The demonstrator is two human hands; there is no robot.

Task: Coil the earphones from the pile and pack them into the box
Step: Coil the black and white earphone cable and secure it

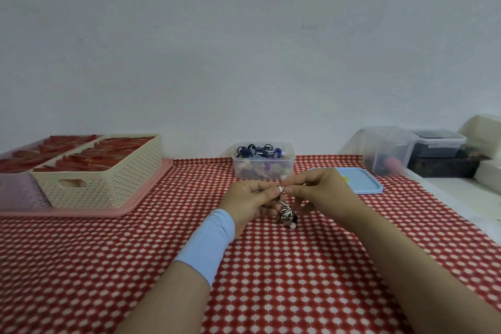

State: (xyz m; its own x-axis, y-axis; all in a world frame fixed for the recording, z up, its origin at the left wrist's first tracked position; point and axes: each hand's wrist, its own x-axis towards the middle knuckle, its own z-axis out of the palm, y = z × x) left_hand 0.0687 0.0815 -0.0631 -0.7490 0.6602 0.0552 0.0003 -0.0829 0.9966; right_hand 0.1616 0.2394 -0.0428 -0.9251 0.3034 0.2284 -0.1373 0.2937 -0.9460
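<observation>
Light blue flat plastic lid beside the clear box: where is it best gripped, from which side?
Probably its near right corner, from the right: the light blue plastic lid lies flat on the red checked tablecloth, so only the rim offers purchase, and the right hand, holding the striped earphone coil with the left hand, hides its left end.

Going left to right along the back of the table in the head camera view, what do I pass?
First the cream basket, then the clear box of earphones, the blue lid, and the clear tub.
</observation>
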